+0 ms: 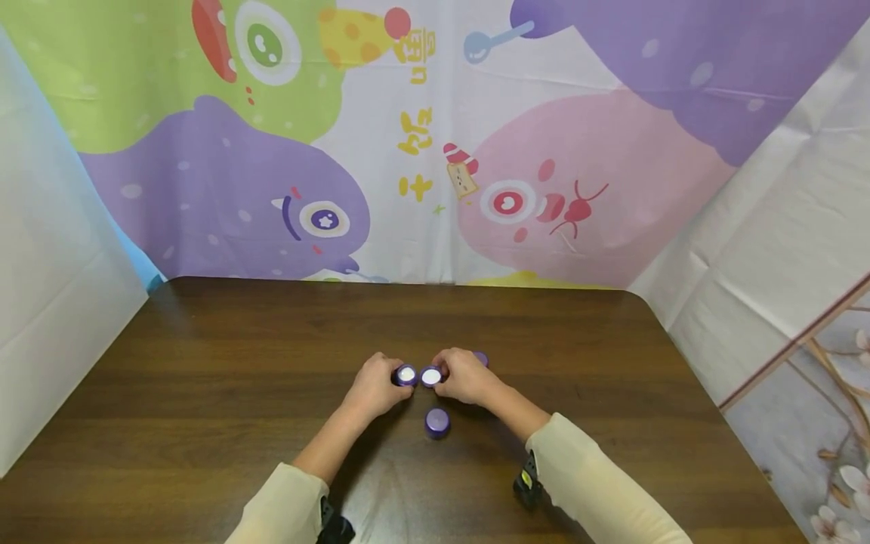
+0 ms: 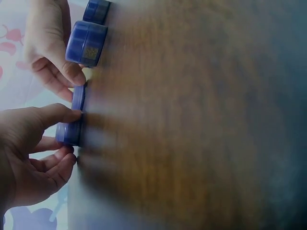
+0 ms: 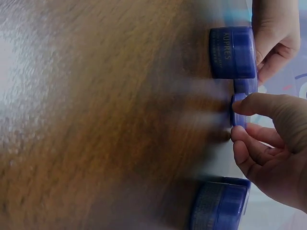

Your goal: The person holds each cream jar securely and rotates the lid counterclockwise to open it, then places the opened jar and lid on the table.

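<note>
Near the middle of the table, my left hand [image 1: 376, 385] grips a small purple-blue jar [image 1: 405, 375] by its sides; its top is off and it shows white inside. Just to the right, my right hand [image 1: 464, 375] pinches a thin round jar lid [image 1: 431, 376] by its edge, white face up. In the right wrist view the lid [image 3: 238, 112] is between thumb and fingers. Lid and jar stand side by side, very close together. Nearer the person is a capped jar [image 1: 437, 423], its side lettered in the right wrist view.
Another purple jar [image 1: 481, 358] sits behind the right hand, partly hidden by it. The brown wooden table [image 1: 224, 423] ends at the back against a cartoon-print curtain [image 1: 421, 227]. White cloth [image 1: 61, 287] hangs at the left side.
</note>
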